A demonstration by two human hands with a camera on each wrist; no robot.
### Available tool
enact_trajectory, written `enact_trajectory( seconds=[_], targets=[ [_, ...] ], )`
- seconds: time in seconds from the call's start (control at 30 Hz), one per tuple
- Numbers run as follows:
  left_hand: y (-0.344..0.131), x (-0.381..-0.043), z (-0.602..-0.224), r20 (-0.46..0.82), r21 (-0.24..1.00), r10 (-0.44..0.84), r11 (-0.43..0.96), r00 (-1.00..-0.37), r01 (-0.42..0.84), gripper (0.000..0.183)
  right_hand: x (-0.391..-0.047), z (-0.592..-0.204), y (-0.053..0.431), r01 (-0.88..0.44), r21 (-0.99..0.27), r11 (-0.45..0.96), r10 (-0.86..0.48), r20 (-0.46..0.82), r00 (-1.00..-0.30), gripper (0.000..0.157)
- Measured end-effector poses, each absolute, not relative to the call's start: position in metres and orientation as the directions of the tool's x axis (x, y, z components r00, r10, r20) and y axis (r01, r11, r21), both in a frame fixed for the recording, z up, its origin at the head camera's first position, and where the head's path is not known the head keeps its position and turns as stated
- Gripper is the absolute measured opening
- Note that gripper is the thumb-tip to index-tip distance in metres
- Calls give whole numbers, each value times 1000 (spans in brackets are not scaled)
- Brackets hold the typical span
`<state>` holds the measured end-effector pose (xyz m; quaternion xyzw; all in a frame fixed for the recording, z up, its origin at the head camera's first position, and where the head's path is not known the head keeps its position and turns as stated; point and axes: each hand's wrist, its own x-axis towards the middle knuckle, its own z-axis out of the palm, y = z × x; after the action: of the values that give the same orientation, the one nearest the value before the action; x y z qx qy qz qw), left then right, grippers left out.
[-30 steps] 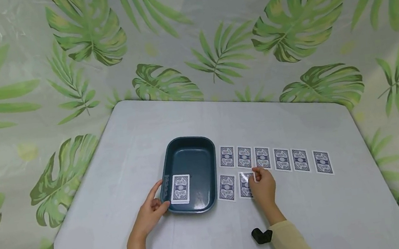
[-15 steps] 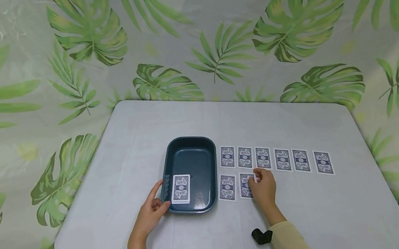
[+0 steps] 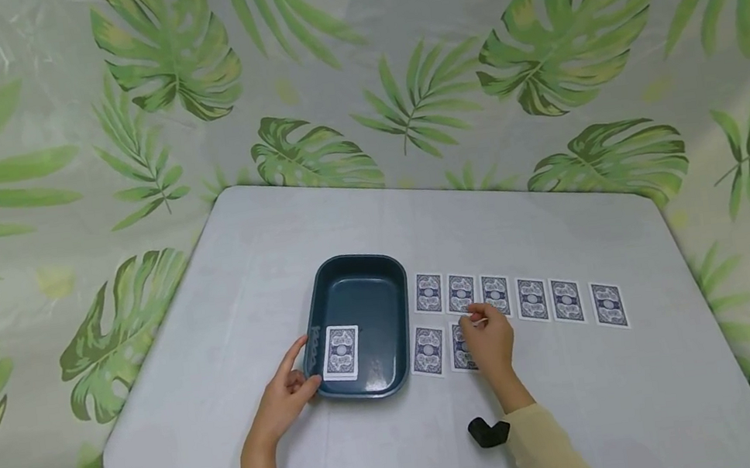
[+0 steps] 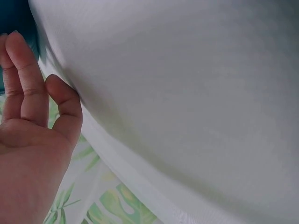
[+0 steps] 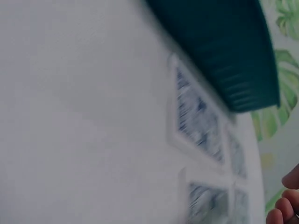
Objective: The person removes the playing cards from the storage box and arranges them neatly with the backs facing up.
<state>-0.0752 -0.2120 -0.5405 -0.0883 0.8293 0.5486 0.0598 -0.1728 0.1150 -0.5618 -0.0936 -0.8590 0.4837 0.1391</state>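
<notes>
A dark blue-green tray (image 3: 372, 297) lies on the table with a stack of blue-backed playing cards (image 3: 342, 351) in its near left part. My left hand (image 3: 282, 401) touches the tray's left side with index finger and thumb, without curling round the rim. In the left wrist view, the left hand's fingers (image 4: 28, 79) are loosely bent beside the tray. My right hand (image 3: 489, 337) is over the second playing card (image 3: 460, 350) of the lower row, which it partly covers. Its fingertips are loosely bent and I see no card between them. The right wrist view shows only fingertips (image 5: 285, 205).
Right of the tray lies an upper row of several face-down playing cards, ending with the far-right card (image 3: 610, 305). Below it, the lower row's first card (image 3: 428, 351) sits close to the tray. A black device (image 3: 488, 432) is at my right wrist, on the white-covered table (image 3: 290, 229).
My right hand has moved slightly up and left, away from the lower row's second card, which stays in place. My left hand and the tray have kept their places.
</notes>
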Motion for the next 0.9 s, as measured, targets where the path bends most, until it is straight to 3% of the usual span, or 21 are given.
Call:
enact_trajectory(
  seconds=[0.17,0.53,0.9],
  targets=[
    [-205,-72,-515,-221,898,-85,370,-972,-236,67,-187,-536,96,-51,-879,474,249,189,-950,15],
    [-216,-77,-552,-204,907,-97,355,-974,-226,69,-202,-496,31,-153,-924,351,113,204,-972,12],
    [-213,-74,-527,-212,916,-71,333,-975,-223,70,-199,-498,-27,-159,-941,298,-76,142,-987,10]
  ],
)
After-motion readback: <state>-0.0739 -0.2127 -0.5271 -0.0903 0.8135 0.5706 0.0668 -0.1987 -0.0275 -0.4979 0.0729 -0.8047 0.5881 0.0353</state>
